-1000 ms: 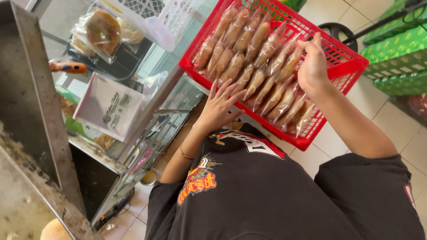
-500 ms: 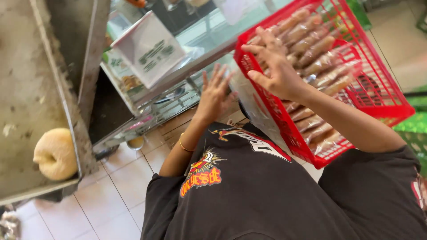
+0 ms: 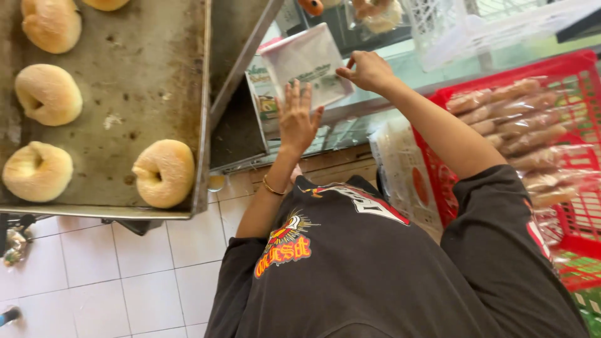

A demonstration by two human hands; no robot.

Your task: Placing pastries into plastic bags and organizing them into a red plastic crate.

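Near: left hand [image 3: 297, 119] flat, fingers spread, released, palm toward the lower edge of the clear plastic bag [image 3: 307, 66]; contact can't be confirmed. Beyond it, right hand [image 3: 366, 70] has its grip pinched on the bag's upper right corner. Bag sits tilted on the glass display case [image 3: 400, 75], between the baking tray [image 3: 125, 94] and the red crate [image 3: 582, 238].

Handling, my read: thin film, very light, limp, a bit slick. It'll sag and fold if held by one corner. Best hold is a two-point pinch at the opening edge or opposite corners. No crush risk visible; contents can't be made out.

Left: four sugared doughnuts [image 3: 164, 172] on the tray. Right: wrapped bread rolls [image 3: 501, 119] lying in the crate.
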